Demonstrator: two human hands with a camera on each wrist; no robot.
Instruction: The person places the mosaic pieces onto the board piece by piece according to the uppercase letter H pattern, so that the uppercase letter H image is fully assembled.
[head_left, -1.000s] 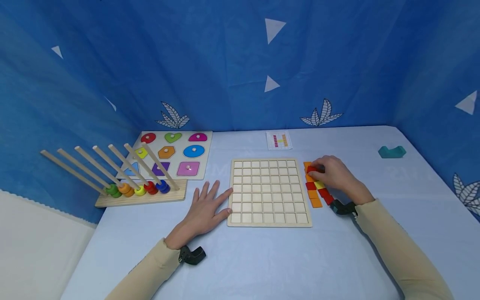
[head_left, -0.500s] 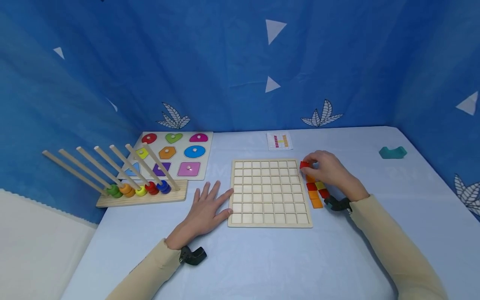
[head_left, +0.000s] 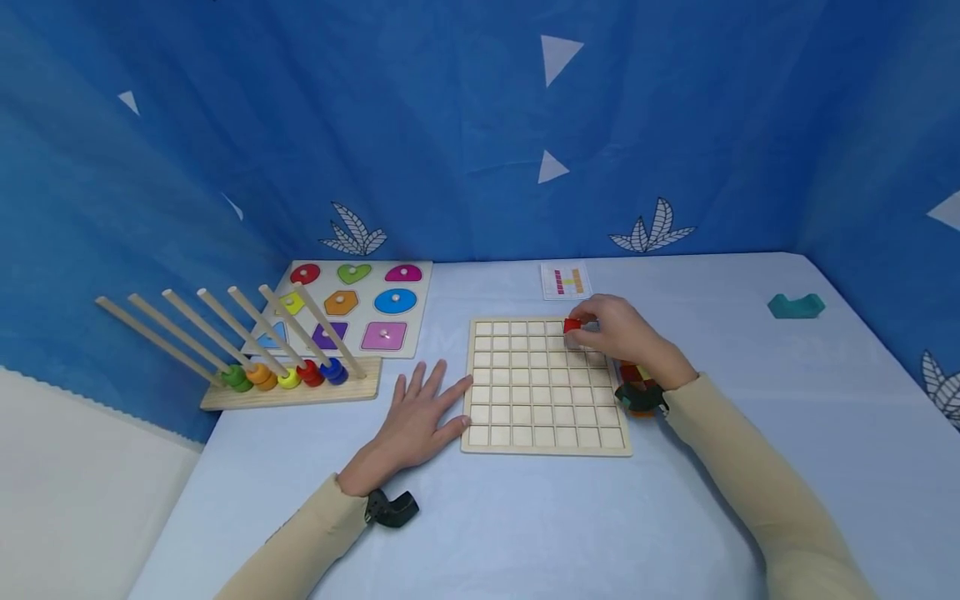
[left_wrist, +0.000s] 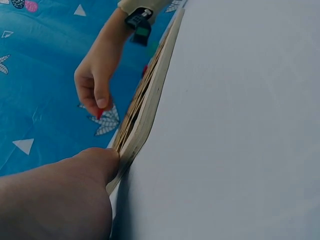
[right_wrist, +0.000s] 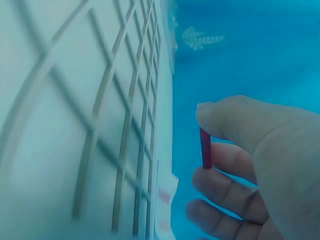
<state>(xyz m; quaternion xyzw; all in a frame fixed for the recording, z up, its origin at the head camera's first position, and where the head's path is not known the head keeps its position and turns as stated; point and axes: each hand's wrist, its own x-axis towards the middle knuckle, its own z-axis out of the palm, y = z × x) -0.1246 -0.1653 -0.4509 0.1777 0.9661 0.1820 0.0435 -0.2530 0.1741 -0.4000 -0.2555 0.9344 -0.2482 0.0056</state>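
A light wooden grid board (head_left: pixel 546 446) lies flat in the middle of the table. My right hand (head_left: pixel 618 329) pinches a small red square tile (head_left: pixel 572 326) between thumb and fingers, over the board's upper right part. Seen edge-on in the right wrist view, the red tile (right_wrist: pixel 205 148) is held above the grid (right_wrist: pixel 120 100). My left hand (head_left: pixel 411 423) lies with spread fingers at the board's left edge, thumb and index fingertip touching the rim. Orange, red and yellow tiles (head_left: pixel 632 372) lie just right of the board, partly hidden beneath my right wrist.
A small card with a coloured pattern (head_left: pixel 567 281) lies behind the board. At the left stand a peg rack with coloured rings (head_left: pixel 360 385) and a shape puzzle board (head_left: pixel 360 325). A teal curved block (head_left: pixel 797 307) sits far right. Blue cloth hangs behind.
My right hand has lifted a red tile from the tile group and carried it left over the board. The left hand keeps its place at the board's edge.
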